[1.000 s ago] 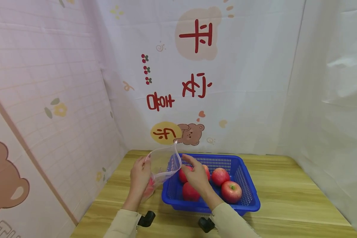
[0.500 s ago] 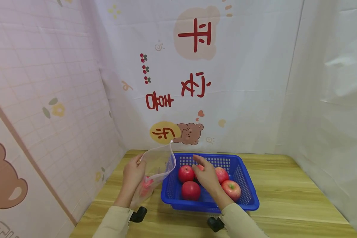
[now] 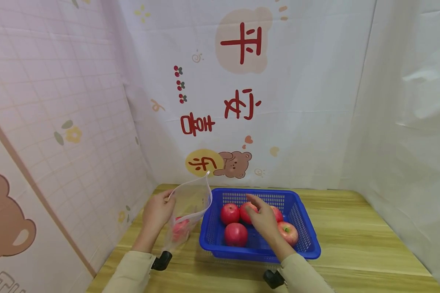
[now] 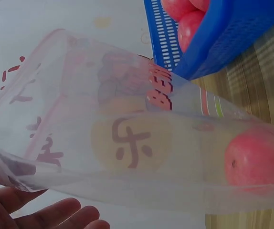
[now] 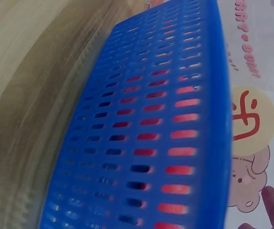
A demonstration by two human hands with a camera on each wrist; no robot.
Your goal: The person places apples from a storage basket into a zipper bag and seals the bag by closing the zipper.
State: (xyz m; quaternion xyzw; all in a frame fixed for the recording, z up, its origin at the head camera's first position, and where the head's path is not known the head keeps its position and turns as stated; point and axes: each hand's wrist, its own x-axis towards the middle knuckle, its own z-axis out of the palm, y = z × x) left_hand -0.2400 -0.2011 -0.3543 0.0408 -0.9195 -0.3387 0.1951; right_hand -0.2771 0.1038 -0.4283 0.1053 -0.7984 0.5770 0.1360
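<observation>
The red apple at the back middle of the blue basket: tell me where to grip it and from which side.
Take the red round apple from above, fingers spread round its widest part. The blue slotted plastic basket walls it in and other apples crowd its sides, so only its top is free. The right hand hovers beside it, fingers relaxed.

basket (image 3: 300, 211) open above, bag (image 3: 192, 199) crowding left

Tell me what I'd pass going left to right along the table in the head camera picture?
Left hand → clear plastic bag with one apple inside → blue basket, holding red apples, with the right hand reaching into it → bare wooden table.
</observation>
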